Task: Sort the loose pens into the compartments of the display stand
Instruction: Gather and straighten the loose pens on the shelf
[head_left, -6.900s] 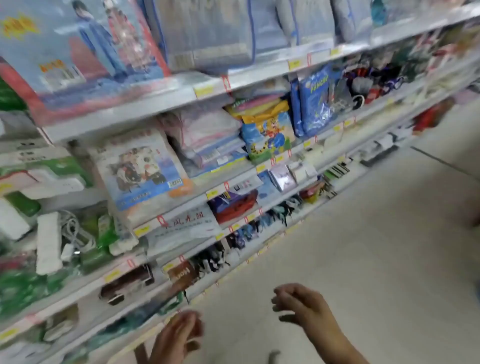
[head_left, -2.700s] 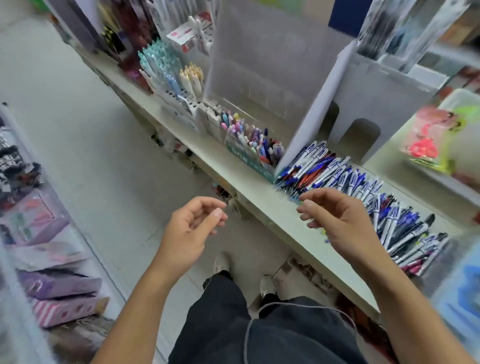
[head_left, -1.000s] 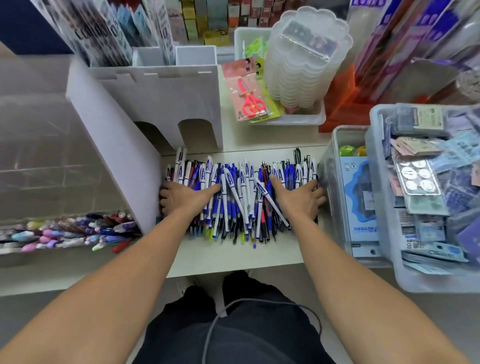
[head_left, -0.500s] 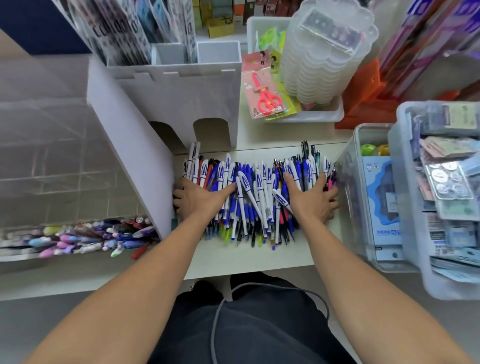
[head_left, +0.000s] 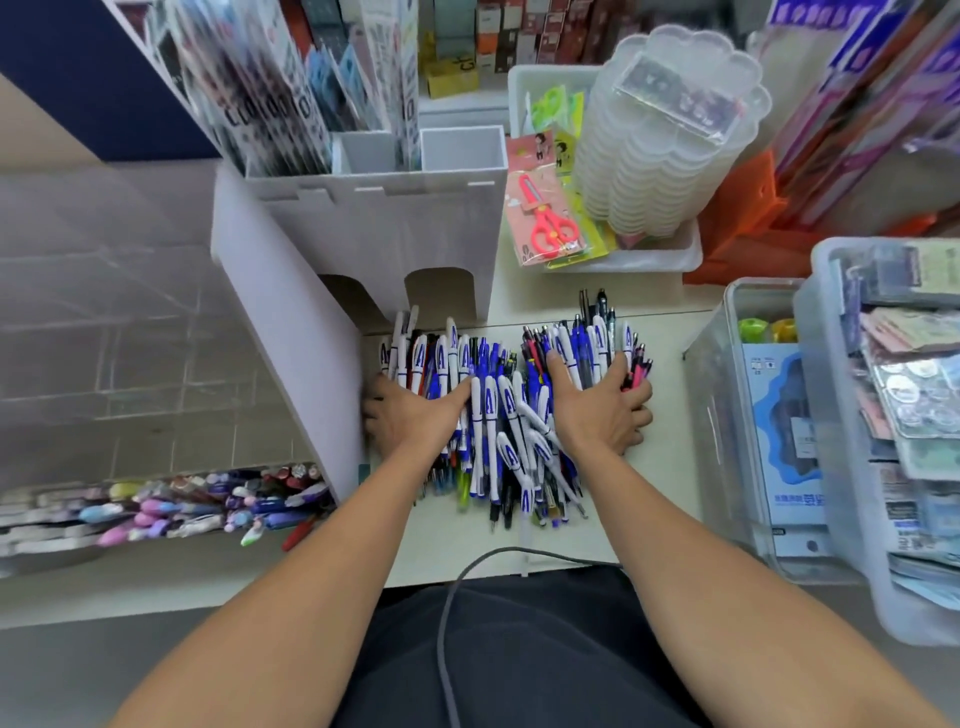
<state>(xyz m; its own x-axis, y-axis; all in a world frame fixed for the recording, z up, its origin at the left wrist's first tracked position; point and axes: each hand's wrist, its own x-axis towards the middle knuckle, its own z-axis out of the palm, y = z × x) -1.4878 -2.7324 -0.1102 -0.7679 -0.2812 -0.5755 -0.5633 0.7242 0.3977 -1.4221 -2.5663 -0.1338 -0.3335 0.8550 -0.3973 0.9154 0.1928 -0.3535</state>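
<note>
From the head view, a heap of loose pens (head_left: 506, 415), mostly blue and white, lies in the middle of the frame on the pale bench (head_left: 670, 332). The left hand (head_left: 410, 418) rests flat on the left part of the heap, fingers straight, grasping nothing, just beside the slanted white side panel of the display stand (head_left: 291, 312). The right hand (head_left: 602, 410) presses on the right part of the heap, its fingers spread and bent over some pens at the outer edge. The stand's clear compartments fill the left of the frame, and a row of pastel pens (head_left: 208, 506) lies in its lower tier. Packaged red scissors (head_left: 550, 228) lie in a white tray (head_left: 675, 257) at upper centre, with clear plastic bins (head_left: 737, 415) at right.
</note>
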